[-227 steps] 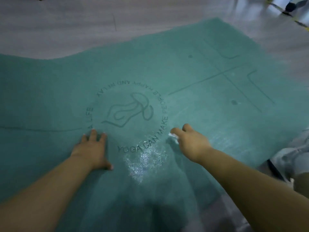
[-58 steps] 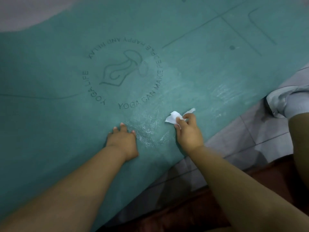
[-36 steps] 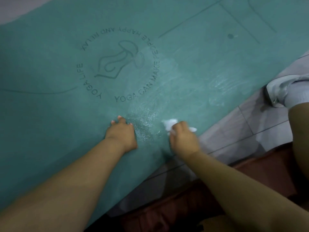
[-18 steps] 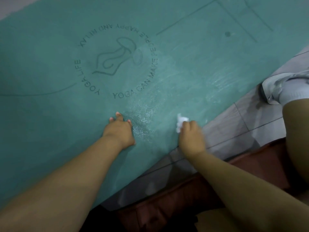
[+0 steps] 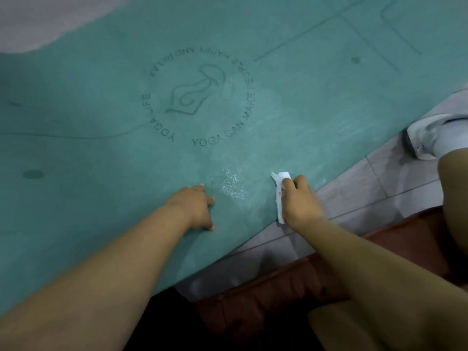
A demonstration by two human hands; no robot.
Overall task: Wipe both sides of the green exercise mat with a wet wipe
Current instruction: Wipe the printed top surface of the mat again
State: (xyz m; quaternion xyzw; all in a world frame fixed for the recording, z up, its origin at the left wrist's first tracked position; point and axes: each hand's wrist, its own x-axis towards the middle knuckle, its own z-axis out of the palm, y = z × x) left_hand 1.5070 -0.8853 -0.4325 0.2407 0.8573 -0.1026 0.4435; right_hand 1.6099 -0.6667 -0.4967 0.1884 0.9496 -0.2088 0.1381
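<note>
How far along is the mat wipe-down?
Early. Damp sheen near the printed logo suggests that patch is wiped. The right hand grips the wet wipe at the green mat's near edge; the left hand rests on it. The underside is not yet done.

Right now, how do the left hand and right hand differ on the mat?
The right hand grips the wet wipe; the left hand holds nothing. The left hand rests on the green mat further in from its near edge; the right hand sits at that edge, beside the grey floor. The glistening wet patch lies between them. Both are down on the mat's printed side.
</note>
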